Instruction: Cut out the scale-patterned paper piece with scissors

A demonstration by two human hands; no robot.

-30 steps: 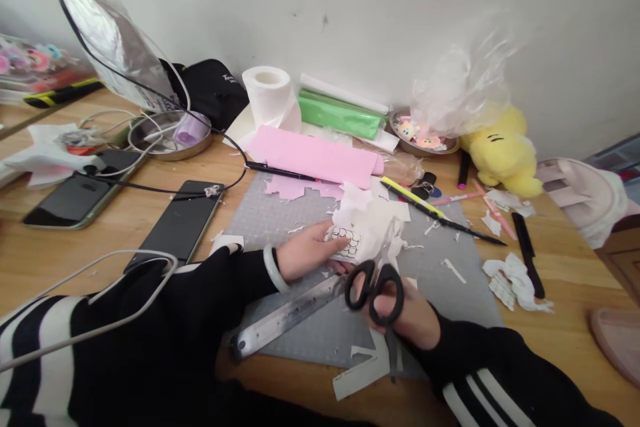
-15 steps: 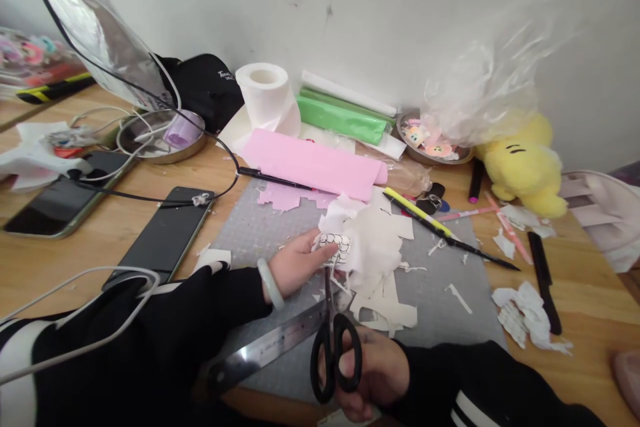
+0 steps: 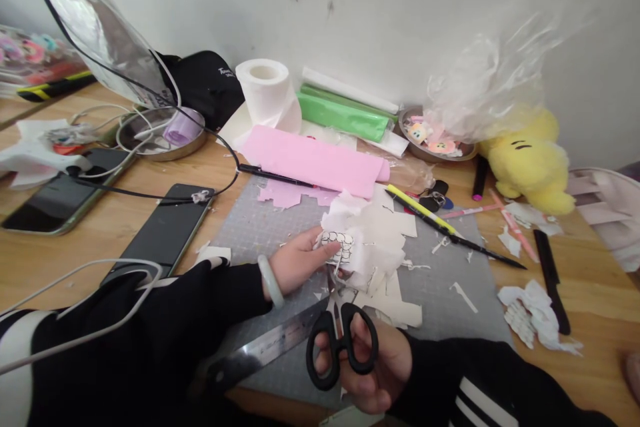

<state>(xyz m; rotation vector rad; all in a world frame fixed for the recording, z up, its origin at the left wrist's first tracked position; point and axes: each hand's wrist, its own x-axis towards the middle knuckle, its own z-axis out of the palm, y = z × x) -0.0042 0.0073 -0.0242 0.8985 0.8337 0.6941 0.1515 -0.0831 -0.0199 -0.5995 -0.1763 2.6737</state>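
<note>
My left hand, with a pale bangle at the wrist, pinches a small piece of white paper marked with black scalloped outlines. In my right hand are black-handled scissors, fingers through the loops and handles spread apart. Their blades point up to the lower edge of the paper, where a thin strip hangs down. The blade tips are partly hidden there. Behind the paper lie torn and cut white scraps on a grey cutting mat. A metal ruler rests below my left hand.
Pink sheet, tissue roll and green packet stand along the wall. To the left are two phones, cables and a metal bowl. A yellow plush toy, pens and crumpled paper lie right.
The scissor handles have spread wider apart, and my right hand has turned a little. My left hand keeps its pinch on the paper almost in place. The view has shifted slightly.
</note>
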